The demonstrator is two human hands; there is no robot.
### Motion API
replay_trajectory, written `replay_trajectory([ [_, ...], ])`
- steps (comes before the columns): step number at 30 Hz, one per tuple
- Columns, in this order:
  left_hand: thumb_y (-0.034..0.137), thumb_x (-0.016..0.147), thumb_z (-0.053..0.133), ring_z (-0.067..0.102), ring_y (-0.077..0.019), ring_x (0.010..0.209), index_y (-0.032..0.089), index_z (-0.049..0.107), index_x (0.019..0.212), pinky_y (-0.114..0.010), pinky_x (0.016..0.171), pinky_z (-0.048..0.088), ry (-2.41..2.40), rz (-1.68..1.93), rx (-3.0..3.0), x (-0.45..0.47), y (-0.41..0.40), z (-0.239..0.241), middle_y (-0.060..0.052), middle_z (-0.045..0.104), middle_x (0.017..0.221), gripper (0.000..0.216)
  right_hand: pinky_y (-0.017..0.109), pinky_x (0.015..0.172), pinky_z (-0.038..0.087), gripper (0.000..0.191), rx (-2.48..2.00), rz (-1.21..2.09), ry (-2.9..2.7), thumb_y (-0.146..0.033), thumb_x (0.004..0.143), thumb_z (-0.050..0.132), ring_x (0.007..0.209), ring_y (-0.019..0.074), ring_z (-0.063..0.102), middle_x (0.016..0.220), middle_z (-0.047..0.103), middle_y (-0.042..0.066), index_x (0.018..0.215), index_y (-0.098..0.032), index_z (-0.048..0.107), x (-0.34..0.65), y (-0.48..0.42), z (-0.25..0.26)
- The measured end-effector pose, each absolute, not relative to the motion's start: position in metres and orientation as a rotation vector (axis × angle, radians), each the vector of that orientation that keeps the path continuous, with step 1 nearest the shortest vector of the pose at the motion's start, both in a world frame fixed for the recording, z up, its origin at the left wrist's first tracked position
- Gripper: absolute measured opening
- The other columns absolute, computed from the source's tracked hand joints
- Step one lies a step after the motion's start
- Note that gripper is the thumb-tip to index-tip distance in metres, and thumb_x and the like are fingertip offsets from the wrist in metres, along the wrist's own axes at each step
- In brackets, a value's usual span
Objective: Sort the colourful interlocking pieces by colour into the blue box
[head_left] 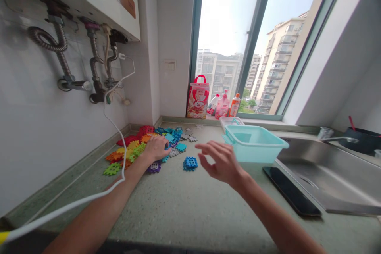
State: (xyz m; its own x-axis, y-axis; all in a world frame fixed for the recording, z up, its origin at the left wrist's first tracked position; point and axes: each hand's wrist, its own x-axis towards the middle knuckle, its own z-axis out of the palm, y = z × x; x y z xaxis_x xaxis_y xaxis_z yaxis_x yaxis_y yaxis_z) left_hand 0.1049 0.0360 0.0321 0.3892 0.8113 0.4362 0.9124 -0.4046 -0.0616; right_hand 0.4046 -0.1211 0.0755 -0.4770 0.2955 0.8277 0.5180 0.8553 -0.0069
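Head view: the left hand (156, 148) reaches over the heap of multicoloured gear-edged plastic tiles (134, 147) on the worktop (205, 210), fingers curled down; whether it grips a tile cannot be told. The right hand (218, 162), loosely open and empty, hovers just right of a small blue tile stack (190, 163), before the turquoise plastic box (253, 152).

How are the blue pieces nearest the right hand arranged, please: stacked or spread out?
Stacked: the blue pieces sit in one small pile on the counter, their toothed edges showing in layers.
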Motion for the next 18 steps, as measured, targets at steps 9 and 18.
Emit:
replay_trajectory([
  [9,0.043,0.082,0.068,0.066,-0.0337,0.103,0.022,0.068,0.092,-0.047,0.094,0.042,-1.57,-0.468,-2.353,0.105,0.041,0.028,-0.012,0.073,0.102,0.023,0.049,0.114,0.044,0.074,-1.017,0.301,-2.429,-0.044,0.088,0.075,0.136,0.0331,0.057,0.148,0.06,0.017,0.152,-0.019,0.049,0.397,-0.026,0.001],
  [18,0.057,0.084,0.071,0.064,-0.0323,0.103,0.023,0.07,0.106,-0.045,0.093,0.043,-1.321,-0.734,-2.363,0.121,0.023,0.043,-0.01,0.075,0.105,0.041,0.038,0.108,0.05,0.035,-0.87,0.338,-2.404,-0.039,0.093,0.073,0.118,0.0243,0.068,0.125,0.075,0.006,0.127,-0.029,0.073,0.4,-0.017,0.003],
])
